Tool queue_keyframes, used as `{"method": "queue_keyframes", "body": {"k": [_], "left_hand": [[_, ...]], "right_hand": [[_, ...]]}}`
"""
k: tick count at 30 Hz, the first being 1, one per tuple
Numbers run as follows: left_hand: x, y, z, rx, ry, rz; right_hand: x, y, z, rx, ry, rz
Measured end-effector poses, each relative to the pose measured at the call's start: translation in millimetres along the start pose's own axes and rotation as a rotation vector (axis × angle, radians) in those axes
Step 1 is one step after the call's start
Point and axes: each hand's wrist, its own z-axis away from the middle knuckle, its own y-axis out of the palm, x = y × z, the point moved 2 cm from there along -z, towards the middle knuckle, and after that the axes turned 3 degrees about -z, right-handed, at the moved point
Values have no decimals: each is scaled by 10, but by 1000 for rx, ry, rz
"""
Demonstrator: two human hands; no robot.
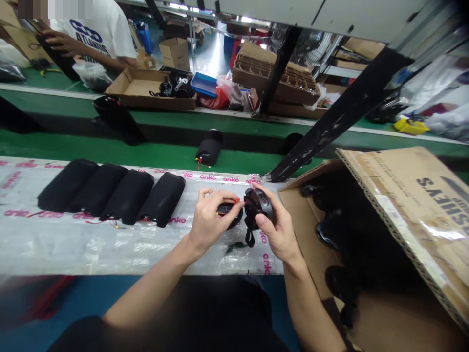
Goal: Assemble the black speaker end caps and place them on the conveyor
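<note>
My right hand (276, 222) is wrapped round a black round part (263, 204) with a small strap loop hanging below it. Close on its left, my left hand (210, 215) pinches a small red connector (237, 200). A second black piece (232, 217) shows beneath the left fingers, partly hidden by them. To the left on the plastic-covered bench (146, 254) lie several black fabric-covered cylinders (163, 198) side by side, with thin wires at their near ends.
An open carton (399, 186) of black parts stands at the right. Behind the bench, another black cylinder (210, 148) lies on the green surface. A dark slanted post (330, 122) rises beyond. A person (106, 39) works at the far left.
</note>
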Motion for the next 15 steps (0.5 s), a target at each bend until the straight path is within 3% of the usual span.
{"method": "queue_keyframes", "body": {"k": [4,10,15], "left_hand": [[-5,-28,-4,20,87,7],[66,-74,67,-84,-3,99],[42,-72,37,32,163,47]], "right_hand": [[-33,30,-25,-17,-18,-63],[-162,69,12,-13,28,-157],[-59,25,6,25,-17,-47]]}}
